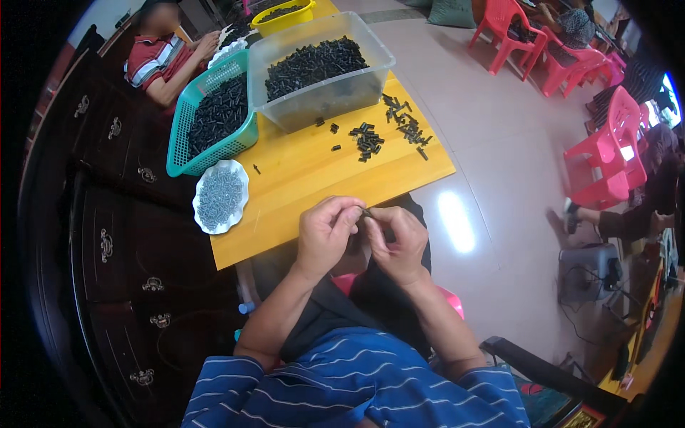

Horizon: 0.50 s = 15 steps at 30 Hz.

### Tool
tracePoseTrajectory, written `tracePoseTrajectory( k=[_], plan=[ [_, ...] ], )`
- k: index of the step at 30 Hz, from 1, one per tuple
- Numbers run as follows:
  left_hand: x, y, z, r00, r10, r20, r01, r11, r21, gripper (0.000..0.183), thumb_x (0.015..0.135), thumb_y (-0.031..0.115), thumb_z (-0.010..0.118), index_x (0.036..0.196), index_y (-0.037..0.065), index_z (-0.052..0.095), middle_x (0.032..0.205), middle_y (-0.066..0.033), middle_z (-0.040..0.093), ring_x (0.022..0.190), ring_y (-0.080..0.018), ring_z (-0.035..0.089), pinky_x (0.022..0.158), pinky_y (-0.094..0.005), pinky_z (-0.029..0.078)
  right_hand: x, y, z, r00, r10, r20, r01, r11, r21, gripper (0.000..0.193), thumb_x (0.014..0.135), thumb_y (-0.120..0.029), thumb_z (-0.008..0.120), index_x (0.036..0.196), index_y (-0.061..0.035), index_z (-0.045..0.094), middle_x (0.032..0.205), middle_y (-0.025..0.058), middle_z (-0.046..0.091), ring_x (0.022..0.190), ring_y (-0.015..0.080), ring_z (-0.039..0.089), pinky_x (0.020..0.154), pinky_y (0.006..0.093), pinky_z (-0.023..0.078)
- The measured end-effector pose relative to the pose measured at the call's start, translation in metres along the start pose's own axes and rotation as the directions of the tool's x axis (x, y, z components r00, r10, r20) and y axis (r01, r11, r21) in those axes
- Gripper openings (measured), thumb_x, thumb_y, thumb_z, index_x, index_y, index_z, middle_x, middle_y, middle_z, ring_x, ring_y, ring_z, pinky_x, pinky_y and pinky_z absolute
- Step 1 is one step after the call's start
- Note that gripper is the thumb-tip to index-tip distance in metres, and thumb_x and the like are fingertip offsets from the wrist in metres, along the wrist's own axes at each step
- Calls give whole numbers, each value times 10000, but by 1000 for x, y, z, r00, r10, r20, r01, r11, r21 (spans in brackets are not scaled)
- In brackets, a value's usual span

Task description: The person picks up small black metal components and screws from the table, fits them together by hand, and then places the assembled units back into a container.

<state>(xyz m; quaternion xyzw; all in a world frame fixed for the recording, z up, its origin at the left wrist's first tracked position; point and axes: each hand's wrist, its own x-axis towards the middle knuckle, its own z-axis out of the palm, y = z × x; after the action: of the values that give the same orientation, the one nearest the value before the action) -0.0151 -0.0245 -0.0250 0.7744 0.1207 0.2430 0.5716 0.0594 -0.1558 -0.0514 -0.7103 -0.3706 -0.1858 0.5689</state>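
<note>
At the near edge of the yellow table [285,203], my left hand [326,232] and my right hand [398,241] meet fingertip to fingertip. Between them they pinch a small dark part [365,212], mostly covered by the fingers. Just beyond lies a pile of short black cylindrical pieces [367,141], with a looser pile of longer black pieces [408,123] to its right. A white scalloped dish [244,187] of small silvery screw-like pieces [220,194] sits left of my left hand. One small dark piece [257,169] lies alone near the dish.
A translucent plastic bin [321,96] and a green basket [183,146], both full of black pieces, stand farther back. Beyond is a yellow basin [284,20]. Another person [160,57] sits at the far left. Dark drawers [143,235] line the left; pink chairs [606,153] stand right.
</note>
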Motion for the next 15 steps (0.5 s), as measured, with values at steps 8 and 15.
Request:
tracePoseTrajectory(
  k=[8, 15],
  plan=[
    [-2, 3, -5, 991, -120, 66, 126, 988, -86, 139, 984, 87, 627, 1043, -18, 697, 896, -11, 674, 691, -47, 585, 655, -190, 491, -2, 1, 2, 1000, -21, -4, 21, 999, 32, 197, 796, -17, 767, 950, -39, 647, 773, 98, 663, 675, 250, 662, 615, 327, 515],
    [2, -4, -7, 999, 50, 20, -50, 999, 18, 112, 927, 39, 643, 992, -33, 700, 860, -103, 685, 723, -163, 660, 663, -269, 525, -7, 1, 6, 738, 530, 417, -657, 422, 625, 156, 929, -80, 698, 1042, 6, 633, 880, 37, 707, 792, 82, 654, 695, 240, 516]
  ],
)
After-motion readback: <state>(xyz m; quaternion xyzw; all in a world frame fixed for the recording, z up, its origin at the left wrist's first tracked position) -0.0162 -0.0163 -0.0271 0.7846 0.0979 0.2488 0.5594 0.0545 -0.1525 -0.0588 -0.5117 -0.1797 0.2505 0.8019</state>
